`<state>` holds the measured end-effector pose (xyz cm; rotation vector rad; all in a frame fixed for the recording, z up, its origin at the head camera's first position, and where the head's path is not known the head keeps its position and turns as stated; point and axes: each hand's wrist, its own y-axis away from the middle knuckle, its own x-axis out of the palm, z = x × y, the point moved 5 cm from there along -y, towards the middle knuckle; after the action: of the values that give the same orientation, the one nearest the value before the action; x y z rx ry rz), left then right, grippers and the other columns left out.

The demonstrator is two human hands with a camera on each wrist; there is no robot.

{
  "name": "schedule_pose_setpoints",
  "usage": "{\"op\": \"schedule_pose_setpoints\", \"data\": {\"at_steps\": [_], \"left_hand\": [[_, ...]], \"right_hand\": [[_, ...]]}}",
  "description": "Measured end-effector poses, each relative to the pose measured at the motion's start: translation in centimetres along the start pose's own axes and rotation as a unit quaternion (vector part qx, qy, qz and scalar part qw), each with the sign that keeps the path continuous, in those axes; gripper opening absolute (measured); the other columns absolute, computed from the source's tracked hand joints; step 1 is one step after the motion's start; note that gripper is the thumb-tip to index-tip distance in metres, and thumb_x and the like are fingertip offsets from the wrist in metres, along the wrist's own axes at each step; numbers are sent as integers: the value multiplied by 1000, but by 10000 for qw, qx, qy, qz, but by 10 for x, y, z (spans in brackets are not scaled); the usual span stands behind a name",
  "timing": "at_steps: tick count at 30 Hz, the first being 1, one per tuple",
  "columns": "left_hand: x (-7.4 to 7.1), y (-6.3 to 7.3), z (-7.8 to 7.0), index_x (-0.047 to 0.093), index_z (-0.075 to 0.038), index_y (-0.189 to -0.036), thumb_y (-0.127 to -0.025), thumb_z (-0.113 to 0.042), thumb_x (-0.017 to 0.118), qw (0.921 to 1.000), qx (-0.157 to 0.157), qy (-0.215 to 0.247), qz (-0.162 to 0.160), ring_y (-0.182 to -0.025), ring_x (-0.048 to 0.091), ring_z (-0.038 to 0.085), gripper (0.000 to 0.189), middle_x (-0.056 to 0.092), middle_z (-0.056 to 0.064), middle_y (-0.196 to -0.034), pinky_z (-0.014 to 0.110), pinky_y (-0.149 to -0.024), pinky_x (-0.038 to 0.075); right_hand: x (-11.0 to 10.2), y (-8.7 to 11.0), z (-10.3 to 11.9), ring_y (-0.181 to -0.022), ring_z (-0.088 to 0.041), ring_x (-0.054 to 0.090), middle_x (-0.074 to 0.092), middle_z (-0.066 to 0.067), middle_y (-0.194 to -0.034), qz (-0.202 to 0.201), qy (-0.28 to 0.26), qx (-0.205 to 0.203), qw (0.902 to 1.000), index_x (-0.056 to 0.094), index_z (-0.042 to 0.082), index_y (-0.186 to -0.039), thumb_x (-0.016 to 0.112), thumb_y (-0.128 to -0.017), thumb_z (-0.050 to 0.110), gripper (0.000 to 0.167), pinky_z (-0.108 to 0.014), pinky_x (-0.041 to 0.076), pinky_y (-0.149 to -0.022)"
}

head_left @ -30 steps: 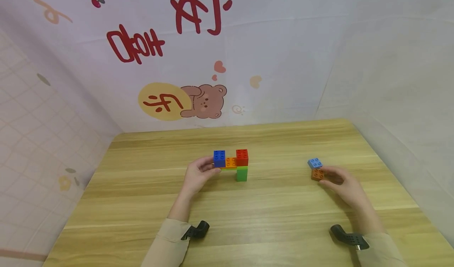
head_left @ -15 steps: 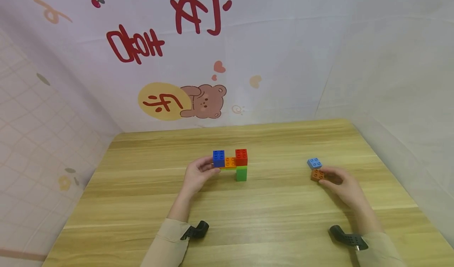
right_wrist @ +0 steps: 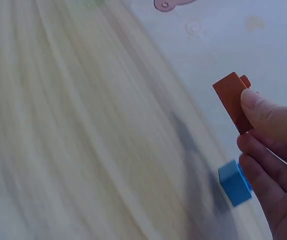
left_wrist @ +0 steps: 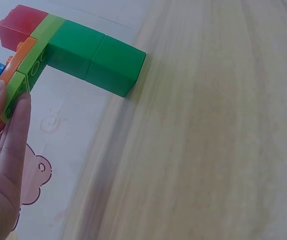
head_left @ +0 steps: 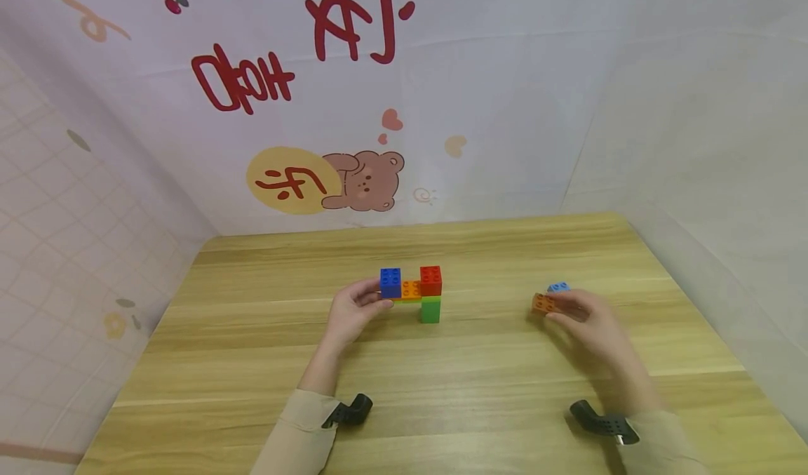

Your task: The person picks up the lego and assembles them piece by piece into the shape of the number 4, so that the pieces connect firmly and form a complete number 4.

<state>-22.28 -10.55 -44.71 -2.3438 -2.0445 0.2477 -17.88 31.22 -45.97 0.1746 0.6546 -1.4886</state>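
In the head view my left hand [head_left: 352, 315] grips the left end of a toy brick build. On top sit a dark blue brick [head_left: 391, 283], an orange brick [head_left: 411, 290] and a red brick [head_left: 431, 281]. The left wrist view shows a long light green brick [left_wrist: 36, 57] under them, its free end between my thumb and fingers. Two stacked green bricks [left_wrist: 91, 57] support its other end on the table. My right hand [head_left: 590, 320] pinches a brown-orange brick [right_wrist: 231, 102] above the table. A light blue brick [right_wrist: 235, 182] lies below, partly hidden by that hand.
Both hands work over a wooden table [head_left: 404, 391]. A white printed cloth [head_left: 505, 110] hangs behind it and along both sides. Each sleeve carries a black wrist mount, the left mount [head_left: 353, 410] and the right mount [head_left: 602, 422].
My right hand has lifted the brown-orange brick and moved it left, away from its place beside the light blue brick. My left hand and the build have stayed where they were.
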Motion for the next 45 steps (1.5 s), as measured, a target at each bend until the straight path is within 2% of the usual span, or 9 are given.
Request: {"op": "schedule_pose_setpoints", "data": {"at_steps": [7,17,22,27,32,39,45], "left_hand": [[1,0,1,65,9,-121,-82,9,75,9999,-29,106,5,-95,68,27,40,69,22,-109,25,-78,57],[2,1,-1,64,11,-121,-83,9,74,9999,-38,160,-18,-95,68,29,39,69,23,-109,23,-77,56],[2,0,0,65,11,-120,-81,11,74,9999,50,157,3,-92,69,24,39,69,23,-107,24,-76,57],[2,1,-2,65,10,-119,-82,10,74,9999,88,117,4,-90,68,21,39,70,22,-107,24,-76,57],[1,2,-2,65,10,-120,-82,8,75,10000,23,40,0,-93,68,25,39,69,22,-108,23,-77,56],[1,2,-2,65,10,-120,-82,8,75,10000,-65,41,-54,-95,67,30,40,69,22,-108,22,-76,56],[1,2,-3,65,10,-120,-82,8,75,10000,-46,23,-65,-94,67,29,40,69,21,-108,21,-76,55]], "right_hand": [[21,-12,19,-102,-2,61,61,-21,-113,122,-525,-364,9979,64,-7,-120,72,-85,-8,36,-22,50,-92],[41,-26,42,-103,-6,59,63,-18,-114,135,-383,-727,9965,67,-4,-119,75,-83,-7,37,-19,49,-93],[49,-29,48,-103,-9,58,63,-18,-114,133,-465,-755,9960,67,-4,-119,75,-83,-8,37,-22,51,-92],[58,-34,57,-103,-10,59,64,-16,-113,193,-471,-747,9959,67,-4,-119,75,-83,-8,37,-28,52,-92],[65,-40,70,-102,-16,61,65,-17,-112,171,-628,-909,9937,67,-4,-119,75,-82,-9,39,-37,53,-91],[74,-49,89,-102,-17,63,65,-9,-114,348,-487,-883,9943,69,4,-119,77,-85,3,35,-25,52,-91],[80,-57,102,-104,-20,63,64,-6,-114,436,-371,-946,9939,69,8,-121,77,-86,5,36,-28,52,-93]]}}
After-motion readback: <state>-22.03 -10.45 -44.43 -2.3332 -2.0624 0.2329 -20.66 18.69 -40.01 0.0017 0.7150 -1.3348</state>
